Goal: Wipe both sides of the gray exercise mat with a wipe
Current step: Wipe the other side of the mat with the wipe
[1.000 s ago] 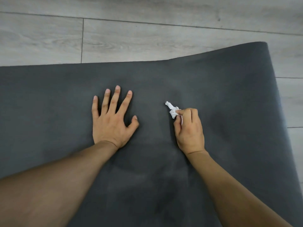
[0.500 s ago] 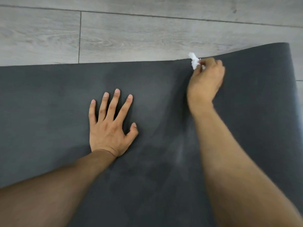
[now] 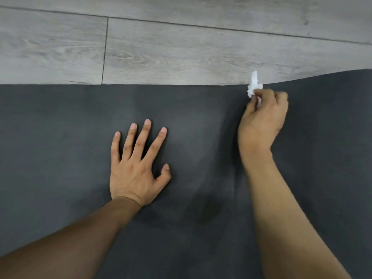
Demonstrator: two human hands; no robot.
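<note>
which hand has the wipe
The right hand, which pinches the white wipe at the far edge of the mat; the left hand lies flat and spread on it.

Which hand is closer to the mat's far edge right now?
Right. The right hand, pinching the wipe, is at the far edge of the mat; the left hand lies flat mid-mat, well short of it.

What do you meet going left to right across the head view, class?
First the left hand, flat on the gray mat → right hand, pinching the white wipe at the mat's far edge. The wipe overlaps that hand, so it gets no separate place.
</note>
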